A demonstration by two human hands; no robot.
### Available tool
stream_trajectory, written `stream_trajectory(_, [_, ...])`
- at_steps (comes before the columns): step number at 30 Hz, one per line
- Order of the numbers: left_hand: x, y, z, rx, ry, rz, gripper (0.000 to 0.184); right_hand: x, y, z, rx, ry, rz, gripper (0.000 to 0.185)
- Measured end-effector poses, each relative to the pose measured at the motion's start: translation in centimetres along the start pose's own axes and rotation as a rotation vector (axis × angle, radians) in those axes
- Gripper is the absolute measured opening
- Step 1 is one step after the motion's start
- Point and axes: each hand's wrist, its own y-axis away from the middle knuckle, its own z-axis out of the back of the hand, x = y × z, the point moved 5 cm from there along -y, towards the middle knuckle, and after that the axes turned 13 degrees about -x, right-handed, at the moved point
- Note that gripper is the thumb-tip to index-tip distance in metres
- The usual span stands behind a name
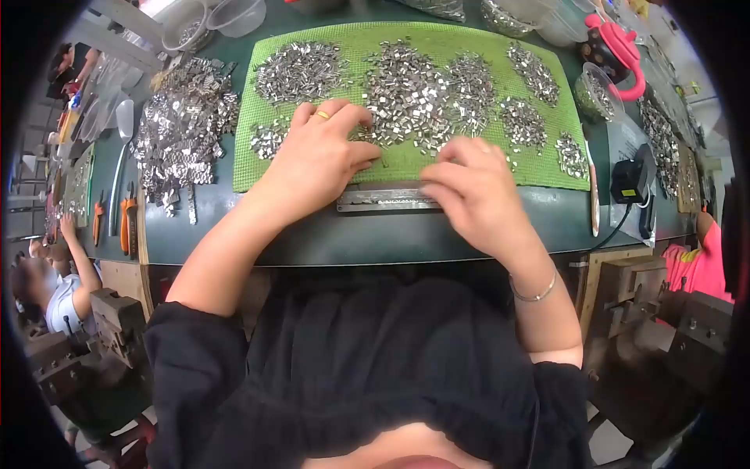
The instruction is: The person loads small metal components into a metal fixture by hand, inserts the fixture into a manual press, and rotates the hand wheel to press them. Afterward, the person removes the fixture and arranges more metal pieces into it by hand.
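Black shirt nearest; beyond it, the slotted metal bar lies left-to-right on the worktop, along the green mat's near edge. The right hand is nearer, fingers bent at its right end; the left hand curls over small metal pieces. Whether either pinches one, I cannot tell.

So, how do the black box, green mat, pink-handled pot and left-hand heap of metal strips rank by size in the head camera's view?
Largest to smallest:
1. Green mat
2. Heap of metal strips
3. Pink-handled pot
4. Black box
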Motion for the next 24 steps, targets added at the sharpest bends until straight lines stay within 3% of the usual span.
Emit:
stream_trajectory(2, [-0.3,-0.2,-0.1,0.002,-0.069,-0.091,0.012,0.1,-1.0,-1.6,0.067,0.037,0.027,0.01])
stream_trajectory(6, [0.3,-0.2,-0.5,0.051,-0.07,-0.082,0.011,-0.8,-2.6,-4.8,0.195,0.087,0.062,0.005])
stream_trajectory(11, [1.2,0.9,-0.2,-0.019,0.064,0.046,0.011,-0.6,-3.7,-6.4,0.298,0.134,0.084,0.006])
stream_trajectory(14, [1.4,1.3,0.3,-0.152,0.024,0.045,0.011,-1.0,-3.8,-6.6,0.268,0.074,0.093,0.006])
stream_trajectory(19, [0.6,1.5,0.0,-0.128,0.032,0.007,0.011,-0.9,-2.6,-3.7,0.132,-0.082,0.062,0.004])
stream_trajectory(21, [0.3,1.2,0.0,-0.111,0.077,0.017,0.012,-1.5,-1.5,-2.6,0.111,-0.27,-0.094,0.002])
stream_trajectory(24, [-0.1,0.7,-0.3,-0.074,0.092,0.036,0.012,-1.3,-0.3,-1.2,0.066,-0.316,-0.136,0.005])
